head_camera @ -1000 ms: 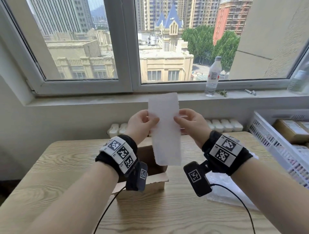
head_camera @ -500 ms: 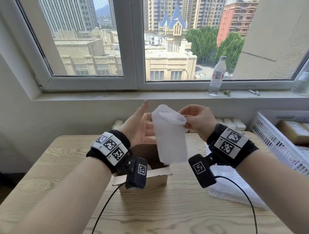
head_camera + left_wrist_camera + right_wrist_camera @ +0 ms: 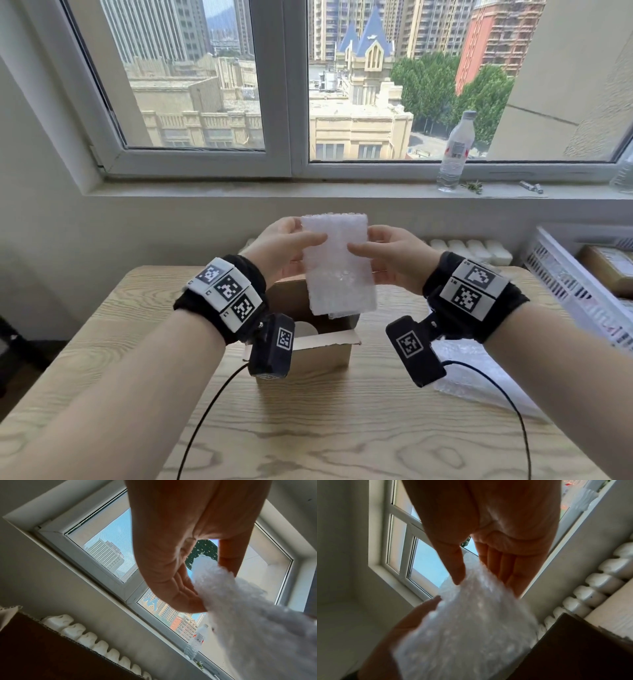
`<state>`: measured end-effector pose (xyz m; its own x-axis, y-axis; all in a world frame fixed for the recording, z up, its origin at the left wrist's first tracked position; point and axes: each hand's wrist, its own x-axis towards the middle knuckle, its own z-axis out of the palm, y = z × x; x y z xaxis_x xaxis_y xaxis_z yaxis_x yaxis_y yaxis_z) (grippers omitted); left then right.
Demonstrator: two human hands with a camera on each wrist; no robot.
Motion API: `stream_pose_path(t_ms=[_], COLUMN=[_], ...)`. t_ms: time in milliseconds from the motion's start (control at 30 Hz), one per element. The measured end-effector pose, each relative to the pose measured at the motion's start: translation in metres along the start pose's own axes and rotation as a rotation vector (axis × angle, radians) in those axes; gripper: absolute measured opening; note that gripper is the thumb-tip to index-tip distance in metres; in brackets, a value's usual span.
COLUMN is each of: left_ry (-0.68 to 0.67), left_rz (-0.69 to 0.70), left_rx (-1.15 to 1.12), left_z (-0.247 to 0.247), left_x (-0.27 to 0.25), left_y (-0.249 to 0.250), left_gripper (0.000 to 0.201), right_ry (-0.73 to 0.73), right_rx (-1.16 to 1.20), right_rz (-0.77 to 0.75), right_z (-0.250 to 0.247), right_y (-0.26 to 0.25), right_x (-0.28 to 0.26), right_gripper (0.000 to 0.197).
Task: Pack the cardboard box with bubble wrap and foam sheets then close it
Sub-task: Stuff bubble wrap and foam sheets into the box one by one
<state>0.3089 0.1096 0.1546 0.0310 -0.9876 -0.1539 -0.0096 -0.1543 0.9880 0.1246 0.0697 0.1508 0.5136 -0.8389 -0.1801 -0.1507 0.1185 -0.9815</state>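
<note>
A white foam sheet (image 3: 337,267), folded double, hangs upright over the open cardboard box (image 3: 322,353) on the table. My left hand (image 3: 308,240) pinches its left edge, thumb in front and fingers behind. My right hand (image 3: 370,248) pinches the right edge the same way. The left wrist view shows the left hand (image 3: 202,582) with the foam sheet (image 3: 240,615) between thumb and fingers. In the right wrist view the right hand (image 3: 486,584) grips the foam sheet (image 3: 471,622) likewise. Clear bubble wrap (image 3: 479,370) lies on the table under my right forearm.
The wooden table (image 3: 342,428) stands against a wall under a window. A water bottle (image 3: 455,150) is on the sill. A white crate (image 3: 561,284) holding parcels sits at the right. A row of white bottles (image 3: 469,248) lines the table's far edge.
The sheet was held out long and flat, then the right hand folded its top over. It is now doubled and both hands hold it by the sides.
</note>
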Motion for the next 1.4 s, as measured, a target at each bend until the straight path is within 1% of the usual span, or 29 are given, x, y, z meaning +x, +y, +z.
stream_pose_path(t_ms=[67,100,133,167,200,300,400,500,600,633,667,700,767,800,867,900,933,967,1000,1033,1100,1167,1200,1267,1300,1367,1400], left_ry=[-0.082,-0.118,-0.129,-0.113,-0.083,-0.036,-0.081,-0.104,-0.173,-0.19,-0.186,-0.156,-0.072,-0.05,-0.029,-0.022,-0.004,0.019,0.051,0.084,0.151,0.184,0.174,0.103,0.045,-0.075,-0.118], left_rz=[-0.025,-0.037,-0.045,-0.047,-0.043,-0.05,-0.112,-0.248,-0.329,-0.346,-0.353,-0.347,-0.29,-0.253,-0.192,-0.17,-0.149,-0.129,-0.114,-0.101,-0.109,-0.137,-0.131,-0.1,-0.116,-0.194,-0.237], left_rx=[0.035,0.066,0.084,0.09,0.093,0.074,0.005,-0.191,-0.388,-0.402,-0.376,-0.334,-0.259,-0.238,-0.239,-0.262,-0.288,-0.31,-0.309,-0.278,-0.119,0.15,0.324,0.722,0.896,1.148,1.228], left_z=[-0.002,-0.002,-0.002,-0.001,-0.001,-0.001,-0.004,-0.009,-0.018,-0.019,-0.019,-0.017,-0.015,-0.015,-0.018,-0.02,-0.02,-0.02,-0.019,-0.018,-0.015,-0.013,-0.013,-0.014,-0.013,-0.013,-0.012], left_x=[-0.003,-0.006,-0.007,-0.008,-0.007,-0.004,-0.003,-0.005,-0.002,-0.002,-0.001,-0.001,0.004,0.007,0.013,0.015,0.015,0.015,0.015,0.015,0.016,0.016,0.015,0.012,0.011,0.011,0.011], left_y=[-0.002,-0.003,-0.005,-0.007,-0.008,-0.011,-0.012,-0.012,-0.013,-0.013,-0.013,-0.014,-0.018,-0.021,-0.027,-0.029,-0.031,-0.033,-0.036,-0.039,-0.047,-0.058,-0.065,-0.081,-0.088,-0.106,-0.114], left_gripper=[0.038,0.031,0.023,0.017,0.015,0.024,0.024,0.037,0.056,0.063,0.063,0.056,0.035,0.033,0.041,0.044,0.044,0.044,0.044,0.045,0.052,0.06,0.059,0.045,0.04,0.037,0.038], right_ry=[0.065,0.077,0.074,0.066,0.058,0.053,0.083,0.207,0.308,0.312,0.306,0.292,0.251,0.219,0.127,0.074,0.032,0.016,0.036,0.09,0.216,0.293,0.302,0.271,0.245,0.197,0.184], right_rx=[0.053,0.062,0.063,0.057,0.052,0.036,-0.003,-0.065,-0.137,-0.163,-0.19,-0.205,-0.138,-0.048,0.183,0.275,0.316,0.32,0.299,0.26,0.11,-0.151,-0.31,-0.611,-0.728,-0.865,-0.9], right_rz=[-0.052,-0.076,-0.095,-0.111,-0.124,-0.143,-0.194,-0.224,-0.243,-0.266,-0.286,-0.295,-0.268,-0.215,-0.021,0.074,0.117,0.116,0.089,0.056,0.017,-0.028,-0.052,-0.083,-0.091,-0.088,-0.091], right_z=[0.002,0.002,0.003,0.004,0.005,0.005,0.009,0.012,0.012,0.014,0.017,0.02,0.026,0.026,0.024,0.023,0.023,0.025,0.028,0.031,0.033,0.033,0.032,0.034,0.036,0.04,0.043], right_y=[0.001,0.001,0.001,0.0,0.0,0.002,0.004,0.007,0.012,0.014,0.014,0.014,0.012,0.011,0.011,0.011,0.012,0.014,0.015,0.015,0.018,0.021,0.023,0.026,0.028,0.034,0.035], right_x=[0.0,0.001,0.001,0.0,0.0,0.001,0.004,0.009,0.017,0.018,0.019,0.02,0.023,0.024,0.028,0.029,0.029,0.03,0.032,0.034,0.04,0.044,0.046,0.047,0.047,0.051,0.052], right_gripper=[0.028,0.023,0.02,0.019,0.02,0.026,0.03,0.031,0.031,0.029,0.024,0.02,0.021,0.024,0.021,0.025,0.039,0.052,0.057,0.055,0.046,0.039,0.033,0.023,0.019,0.016,0.016])
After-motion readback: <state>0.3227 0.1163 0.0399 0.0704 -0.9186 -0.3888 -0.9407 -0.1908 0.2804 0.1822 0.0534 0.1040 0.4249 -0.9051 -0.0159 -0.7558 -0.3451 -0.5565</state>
